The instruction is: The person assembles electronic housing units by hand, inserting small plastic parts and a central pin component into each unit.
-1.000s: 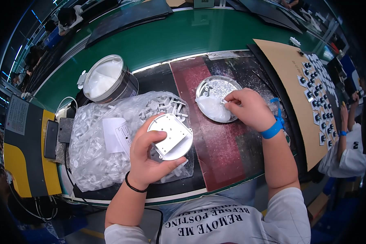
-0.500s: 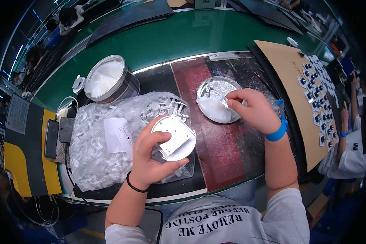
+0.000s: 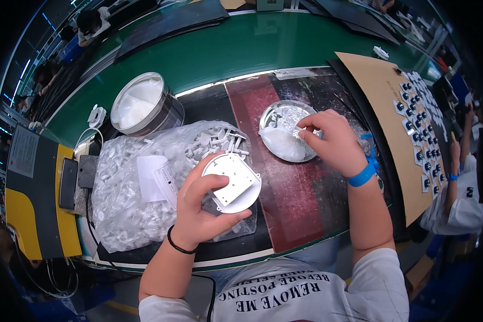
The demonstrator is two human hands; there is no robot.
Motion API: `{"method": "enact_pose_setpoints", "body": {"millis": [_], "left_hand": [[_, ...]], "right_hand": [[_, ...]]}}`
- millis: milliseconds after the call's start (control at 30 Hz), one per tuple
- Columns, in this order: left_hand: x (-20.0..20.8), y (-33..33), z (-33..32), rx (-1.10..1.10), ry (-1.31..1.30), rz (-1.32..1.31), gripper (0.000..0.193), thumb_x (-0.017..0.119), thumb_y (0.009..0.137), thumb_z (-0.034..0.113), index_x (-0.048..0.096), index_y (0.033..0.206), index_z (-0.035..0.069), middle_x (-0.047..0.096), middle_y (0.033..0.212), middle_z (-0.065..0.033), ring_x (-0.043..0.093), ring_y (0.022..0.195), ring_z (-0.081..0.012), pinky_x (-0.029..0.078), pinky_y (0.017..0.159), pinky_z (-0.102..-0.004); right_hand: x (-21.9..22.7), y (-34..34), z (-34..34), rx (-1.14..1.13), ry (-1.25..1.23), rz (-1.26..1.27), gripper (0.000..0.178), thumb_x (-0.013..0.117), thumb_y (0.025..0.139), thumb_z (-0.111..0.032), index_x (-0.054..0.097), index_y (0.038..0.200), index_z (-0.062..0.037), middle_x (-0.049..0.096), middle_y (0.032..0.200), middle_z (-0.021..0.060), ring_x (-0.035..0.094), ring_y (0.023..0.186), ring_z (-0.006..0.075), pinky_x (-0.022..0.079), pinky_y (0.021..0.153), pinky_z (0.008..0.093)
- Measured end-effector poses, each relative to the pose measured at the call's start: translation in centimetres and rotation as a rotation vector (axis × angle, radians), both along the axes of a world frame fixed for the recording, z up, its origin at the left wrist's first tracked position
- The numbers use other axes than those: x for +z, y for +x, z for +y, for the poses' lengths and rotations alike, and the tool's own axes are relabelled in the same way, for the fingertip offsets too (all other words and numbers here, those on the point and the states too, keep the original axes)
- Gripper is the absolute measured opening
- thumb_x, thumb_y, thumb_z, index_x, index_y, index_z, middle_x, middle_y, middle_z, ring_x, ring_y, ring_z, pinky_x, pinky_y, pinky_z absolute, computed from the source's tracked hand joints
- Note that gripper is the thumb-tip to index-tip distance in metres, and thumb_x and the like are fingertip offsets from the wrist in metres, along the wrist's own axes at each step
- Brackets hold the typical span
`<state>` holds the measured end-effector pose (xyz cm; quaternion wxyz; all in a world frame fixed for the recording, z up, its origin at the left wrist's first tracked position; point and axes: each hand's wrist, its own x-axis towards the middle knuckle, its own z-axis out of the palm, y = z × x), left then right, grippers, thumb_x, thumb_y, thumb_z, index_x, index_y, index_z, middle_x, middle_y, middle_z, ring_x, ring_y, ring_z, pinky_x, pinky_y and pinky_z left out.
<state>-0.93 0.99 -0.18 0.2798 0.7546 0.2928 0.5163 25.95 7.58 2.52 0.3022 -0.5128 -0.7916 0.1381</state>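
Note:
My left hand [image 3: 201, 206] grips a round white plastic housing [image 3: 248, 199] by its edges, tilted, above a clear plastic bag. A squarish white plate with small holes [image 3: 235, 180] sits in the housing, and my thumb or a finger lies over its left part. Over a round metal dish [image 3: 271, 111], the fingers of my right hand [image 3: 330, 138] are pinched together. Whatever they hold, if anything, is too small to make out. A translucent white mass [image 3: 282, 144] lies in the dish, just left of those fingertips.
The plastic bag [image 3: 129, 204] holds many white parts [image 3: 212, 142]. Behind it stands a tub of white material [image 3: 139, 107]. A cardboard sheet [image 3: 370, 91] carries rows of small black-and-white parts at right. A green belt [image 3: 263, 48] runs behind; a co-worker's arm [image 3: 453, 166] shows far right.
Loose white pieces on the green belt have shifted left. My left hand and the housing have moved slightly right; my right hand stays over the dish with a small shift.

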Motion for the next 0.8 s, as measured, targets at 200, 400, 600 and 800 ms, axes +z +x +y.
{"method": "enact_pose_setpoints", "body": {"millis": [200, 400, 600, 800], "left_hand": [[0.0, 0.0, -0.1, 0.009, -0.002, 0.014, 0.063, 0.082, 0.056, 0.015, 0.047, 0.108, 0.012, 0.047, 0.119, -0.0283, 0.055, 0.104, -0.0364, 0.045, 0.086, -0.0403], [0.1, 0.1, -0.2, 0.016, 0.005, 0.028, 0.063, 0.082, 0.056, 0.015, 0.047, 0.108, 0.012, 0.047, 0.119, -0.0282, 0.055, 0.104, -0.0364, 0.046, 0.086, -0.0407], [0.0, 0.1, -0.1, 0.014, 0.015, 0.029, 0.063, 0.083, 0.056, 0.016, 0.047, 0.108, 0.012, 0.048, 0.119, -0.0282, 0.055, 0.103, -0.0366, 0.046, 0.085, -0.0409], [0.1, 0.2, -0.1, 0.016, 0.023, 0.03, 0.063, 0.083, 0.056, 0.017, 0.047, 0.107, 0.012, 0.048, 0.118, -0.028, 0.055, 0.103, -0.0364, 0.046, 0.085, -0.0407]], "right_hand": [[-0.6, 0.0, 0.3, -0.023, -0.039, -0.103, 0.013, 0.06, 0.077, -0.017, 0.065, 0.087, -0.0099, 0.062, 0.078, 0.0044, 0.054, 0.085, 0.0243, 0.038, 0.08, 0.0373], [-0.9, -0.1, 0.3, -0.032, -0.05, -0.129, 0.013, 0.06, 0.077, -0.017, 0.066, 0.086, -0.01, 0.062, 0.078, 0.0036, 0.054, 0.086, 0.0237, 0.037, 0.08, 0.037], [-1.0, -0.1, 0.3, -0.042, -0.013, -0.149, 0.013, 0.061, 0.075, -0.016, 0.064, 0.085, -0.0078, 0.062, 0.079, 0.0048, 0.054, 0.082, 0.0237, 0.039, 0.079, 0.0353], [-1.1, -0.3, 0.4, -0.069, -0.015, -0.157, 0.013, 0.061, 0.076, -0.016, 0.064, 0.085, -0.0077, 0.061, 0.078, 0.005, 0.054, 0.082, 0.0236, 0.039, 0.079, 0.0353]]}}
